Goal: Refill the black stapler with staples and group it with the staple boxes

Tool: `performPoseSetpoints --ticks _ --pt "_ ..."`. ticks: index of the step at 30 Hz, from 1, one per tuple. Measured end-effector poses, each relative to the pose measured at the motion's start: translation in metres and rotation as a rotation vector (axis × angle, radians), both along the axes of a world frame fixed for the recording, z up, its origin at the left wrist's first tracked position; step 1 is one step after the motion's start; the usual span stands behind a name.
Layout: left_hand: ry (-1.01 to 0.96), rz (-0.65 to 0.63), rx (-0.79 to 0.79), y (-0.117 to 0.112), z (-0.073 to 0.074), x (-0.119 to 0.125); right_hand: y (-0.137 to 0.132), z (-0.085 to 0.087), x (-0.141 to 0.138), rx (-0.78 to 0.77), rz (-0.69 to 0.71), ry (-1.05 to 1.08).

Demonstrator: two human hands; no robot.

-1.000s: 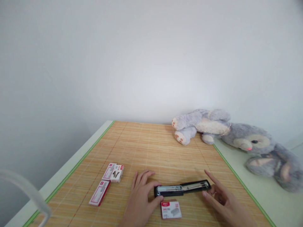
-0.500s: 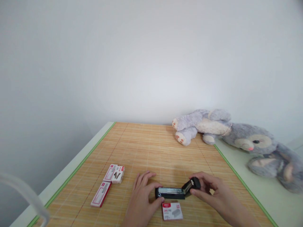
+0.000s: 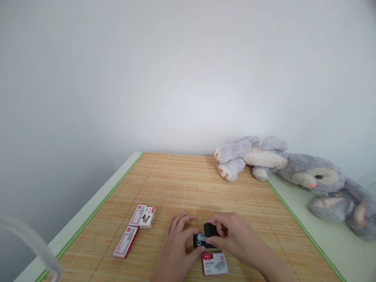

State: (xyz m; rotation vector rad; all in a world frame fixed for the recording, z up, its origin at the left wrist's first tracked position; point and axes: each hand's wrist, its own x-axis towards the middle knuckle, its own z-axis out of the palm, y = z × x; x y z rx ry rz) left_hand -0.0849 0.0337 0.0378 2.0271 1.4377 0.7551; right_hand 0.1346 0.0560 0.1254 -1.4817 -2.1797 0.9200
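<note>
Stapler (image 3: 209, 230) is pinched by the right hand (image 3: 234, 232).

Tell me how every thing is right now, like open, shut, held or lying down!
Black stapler: partly open, top raised over its base
Right hand: grip shut on the stapler's top
Left hand: thumb and finger holding the base's end
Box beside stapler: lying flat, looks shut
Small box at left: looks shut
Two long boxes at left: lying flat, look shut
Plush toy: lying down
Mat: spread flat
</note>
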Motion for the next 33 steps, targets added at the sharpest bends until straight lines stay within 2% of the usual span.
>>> performPoseSetpoints --ticks 7,14,18,22,27,33 --pt "-0.006 0.000 0.014 0.001 0.001 -0.001 0.000 -0.018 -0.020 0.047 0.049 -0.115" --pt "-0.008 0.005 0.029 -0.001 -0.003 -0.001 -0.001 -0.014 -0.007 0.075 0.052 -0.079" --pt "-0.010 0.045 0.058 -0.001 -0.009 -0.001 -0.002 -0.020 0.014 0.087 -0.046 -0.108" --pt "-0.012 0.043 0.084 -0.003 -0.006 -0.003 -0.007 -0.039 0.033 0.078 -0.231 -0.113" --pt "-0.022 -0.100 0.025 -0.009 0.008 0.000 -0.016 -0.060 0.042 -0.020 -0.423 -0.058" --pt "0.143 -0.301 -0.107 -0.010 0.017 0.011 -0.020 -0.069 0.039 -0.029 -0.468 -0.002"
